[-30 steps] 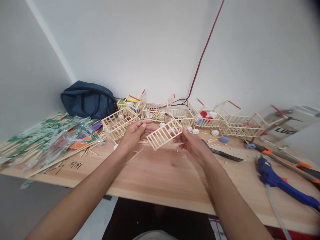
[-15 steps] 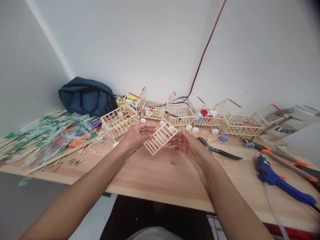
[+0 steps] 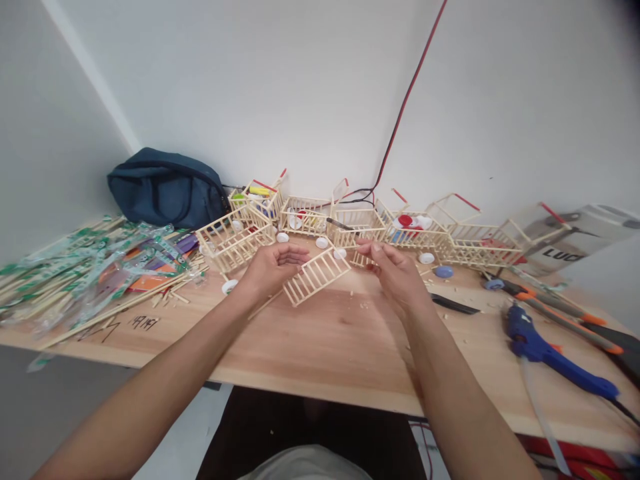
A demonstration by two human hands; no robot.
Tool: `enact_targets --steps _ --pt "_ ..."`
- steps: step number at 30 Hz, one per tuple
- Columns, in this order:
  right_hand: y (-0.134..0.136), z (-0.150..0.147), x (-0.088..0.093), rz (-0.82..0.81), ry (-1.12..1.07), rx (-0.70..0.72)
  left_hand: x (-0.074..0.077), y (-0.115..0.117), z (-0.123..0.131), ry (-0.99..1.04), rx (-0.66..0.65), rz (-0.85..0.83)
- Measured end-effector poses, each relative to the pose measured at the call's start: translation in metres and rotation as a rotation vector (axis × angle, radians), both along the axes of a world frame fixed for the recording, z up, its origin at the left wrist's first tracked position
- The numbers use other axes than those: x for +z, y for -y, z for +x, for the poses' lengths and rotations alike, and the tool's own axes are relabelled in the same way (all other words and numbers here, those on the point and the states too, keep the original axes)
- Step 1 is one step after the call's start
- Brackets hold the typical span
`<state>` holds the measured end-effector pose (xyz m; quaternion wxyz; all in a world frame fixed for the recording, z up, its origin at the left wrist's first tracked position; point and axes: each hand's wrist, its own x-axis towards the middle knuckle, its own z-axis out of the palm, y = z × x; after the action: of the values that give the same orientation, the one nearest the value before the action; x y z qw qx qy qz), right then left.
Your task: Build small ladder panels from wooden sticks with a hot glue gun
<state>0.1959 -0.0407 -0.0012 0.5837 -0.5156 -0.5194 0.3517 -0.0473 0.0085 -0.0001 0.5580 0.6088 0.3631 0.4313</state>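
My left hand (image 3: 274, 268) grips a small ladder-like frame of pale wooden sticks (image 3: 316, 277) by its left end, tilted above the table. To the right of that frame, apart from it, is my right hand (image 3: 395, 267). Its thumb and fingertips are pressed together; whatever they hold, if anything, is too small to make out. Behind both hands stands a row of little stick-built carts, among them a wheeled cart (image 3: 237, 240) near my left hand and another cart (image 3: 357, 227) behind the frame. White round wheels (image 3: 323, 243) show beneath several of them.
On the left lie wrapped wooden sticks (image 3: 75, 267) beside a blue bag (image 3: 167, 190). At the right are a blue glue gun (image 3: 550, 357), orange-handled pliers (image 3: 570, 313) and a dark blade-like tool (image 3: 455, 305). A red-black cable (image 3: 405, 110) hangs down the wall.
My right hand has drawn away to the right from the frame's end, and its fingers have come together. My left hand still keeps hold of the frame. The view has shifted slightly.
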Motion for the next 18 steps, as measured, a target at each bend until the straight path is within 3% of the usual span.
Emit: enact_targets --steps 6,10,18 --pt "0.0008 -0.0046 0.0018 -0.252 -0.014 0.107 0.0023 0.0044 0.0012 -0.071 -0.020 0.050" --pt "0.0012 -0.0076 0.0023 -0.317 0.007 0.184 0.0065 0.0073 0.0023 -0.107 -0.052 0.084" --pt "-0.0038 0.0015 -0.0006 -0.295 -0.002 0.068 -0.0015 0.0033 0.0043 -0.127 -0.170 0.029"
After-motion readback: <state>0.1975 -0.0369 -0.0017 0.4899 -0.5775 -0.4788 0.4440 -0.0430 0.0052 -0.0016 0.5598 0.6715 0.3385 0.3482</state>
